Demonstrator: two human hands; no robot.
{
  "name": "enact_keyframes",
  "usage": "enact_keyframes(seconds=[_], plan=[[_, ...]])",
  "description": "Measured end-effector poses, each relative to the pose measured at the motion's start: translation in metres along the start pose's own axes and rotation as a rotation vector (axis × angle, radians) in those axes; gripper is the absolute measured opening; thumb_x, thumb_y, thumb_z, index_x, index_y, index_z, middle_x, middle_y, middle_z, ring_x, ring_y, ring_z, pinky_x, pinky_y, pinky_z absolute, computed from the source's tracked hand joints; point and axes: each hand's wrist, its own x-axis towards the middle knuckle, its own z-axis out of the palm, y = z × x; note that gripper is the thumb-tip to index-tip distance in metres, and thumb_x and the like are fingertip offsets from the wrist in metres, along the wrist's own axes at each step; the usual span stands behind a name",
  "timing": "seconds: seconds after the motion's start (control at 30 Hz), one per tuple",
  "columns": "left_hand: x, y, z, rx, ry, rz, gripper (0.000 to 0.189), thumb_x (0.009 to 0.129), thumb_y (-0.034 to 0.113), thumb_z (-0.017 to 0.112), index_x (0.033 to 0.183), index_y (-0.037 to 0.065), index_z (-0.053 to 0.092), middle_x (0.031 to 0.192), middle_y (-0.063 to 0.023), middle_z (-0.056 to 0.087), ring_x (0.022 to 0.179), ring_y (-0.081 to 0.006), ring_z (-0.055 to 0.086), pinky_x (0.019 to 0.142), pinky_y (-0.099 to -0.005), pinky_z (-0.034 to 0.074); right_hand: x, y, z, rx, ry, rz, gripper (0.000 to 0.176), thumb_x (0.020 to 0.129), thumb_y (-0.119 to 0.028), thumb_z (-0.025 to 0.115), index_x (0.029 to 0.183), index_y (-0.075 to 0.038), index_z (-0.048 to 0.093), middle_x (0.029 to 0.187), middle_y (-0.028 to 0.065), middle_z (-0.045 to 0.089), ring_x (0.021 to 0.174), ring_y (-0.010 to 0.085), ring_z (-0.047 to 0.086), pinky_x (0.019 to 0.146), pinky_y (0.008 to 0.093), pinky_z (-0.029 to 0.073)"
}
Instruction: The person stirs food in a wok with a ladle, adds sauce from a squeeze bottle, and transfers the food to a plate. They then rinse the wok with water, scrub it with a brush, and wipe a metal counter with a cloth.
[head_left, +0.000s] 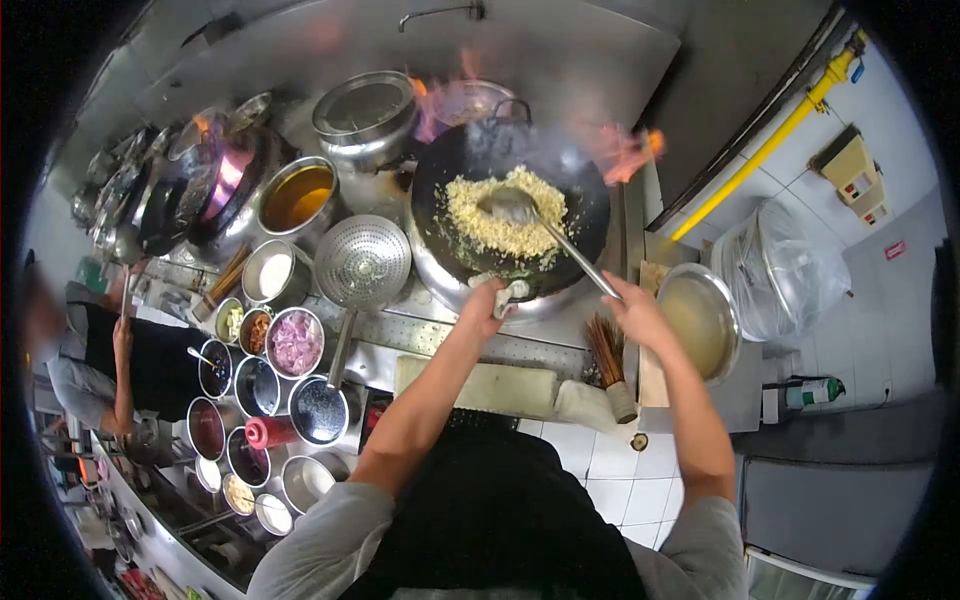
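Note:
My right hand (637, 312) is wrapped round the handle of a metal ladle (575, 250). The ladle's bowl rests among pale yellow, grainy food that looks like fried rice (470, 228). This food lies in a large black wok (590, 205) on the burner. At the wok's near rim, my left hand (482, 308) grips a whitish cloth (510, 292) pressed against the edge. Smoke rises over the far side of the wok, and orange flames (625, 150) flare beyond its right rim.
A perforated strainer (362, 262) lies left of the wok, near a pot of amber liquid (298, 195) and several ingredient containers. A metal bowl of cloudy liquid (690, 320) stands at right, beside a bamboo brush (610, 370). Another person (140, 350) works at the far-left wok.

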Motion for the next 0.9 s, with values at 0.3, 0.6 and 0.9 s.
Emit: enact_keyframes(seconds=[0.3, 0.6, 0.9], plan=[[-0.088, 0.029, 0.019, -0.008, 0.015, -0.029, 0.010, 0.087, 0.014, 0.047, 0.093, 0.007, 0.050, 0.086, -0.0080, 0.058, 0.071, -0.0206, 0.054, 0.055, -0.0323, 0.049, -0.044, -0.036, -0.077, -0.033, -0.307, -0.005, 0.041, 0.089, -0.022, 0.052, 0.130, -0.015, 0.046, 0.098, 0.0238, 0.061, 0.088, 0.0378, 0.059, 0.078, 0.0412, 0.046], [-0.156, -0.034, -0.067, 0.052, -0.072, -0.087, 0.017, 0.092, 0.013, 0.039, 0.103, 0.001, 0.044, 0.103, -0.0163, 0.057, 0.085, -0.0231, 0.060, 0.063, -0.0324, 0.054, -0.101, -0.087, -0.062, -0.150, -0.186, 0.167, 0.041, 0.090, -0.024, 0.052, 0.130, -0.017, 0.047, 0.078, 0.0240, 0.061, 0.070, 0.0415, 0.059, 0.065, 0.0441, 0.046], [-0.119, -0.066, -0.077, 0.090, -0.052, -0.119, 0.015, 0.088, 0.010, 0.046, 0.098, 0.002, 0.052, 0.092, -0.0108, 0.058, 0.079, -0.0229, 0.060, 0.055, -0.0355, 0.051, -0.053, -0.097, -0.006, -0.365, -0.151, 0.220, 0.039, 0.090, -0.023, 0.052, 0.126, -0.007, 0.049, 0.076, 0.0231, 0.061, 0.066, 0.0367, 0.060, 0.061, 0.0426, 0.047]])
